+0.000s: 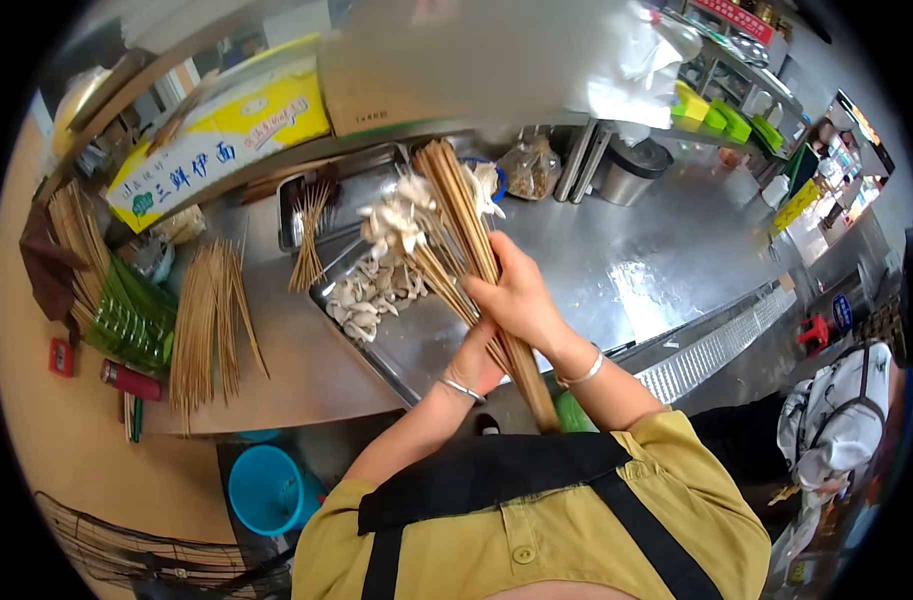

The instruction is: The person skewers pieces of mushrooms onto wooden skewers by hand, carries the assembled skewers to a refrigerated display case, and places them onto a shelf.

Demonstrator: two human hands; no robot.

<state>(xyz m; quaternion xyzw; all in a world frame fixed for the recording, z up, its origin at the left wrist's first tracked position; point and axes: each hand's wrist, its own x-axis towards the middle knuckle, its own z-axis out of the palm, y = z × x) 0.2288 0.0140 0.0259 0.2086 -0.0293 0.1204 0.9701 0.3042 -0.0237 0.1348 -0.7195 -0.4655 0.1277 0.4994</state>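
My right hand is wrapped round a thick bundle of long bare wooden skewers, which slants down toward my apron. Just below and left of it, my left hand grips a thinner bunch of skewers, its fingers partly hidden. White mushroom pieces sit on the far ends of that bunch. Under them, more loose mushroom pieces lie in a metal tray. A small fanned bunch of skewers rests at the tray's left side.
Many skewers lie on the counter's left, near a green plastic container. A yellow and white box stands on the shelf. A lidded metal pot is at the back. Below is a blue bucket; a person is at right.
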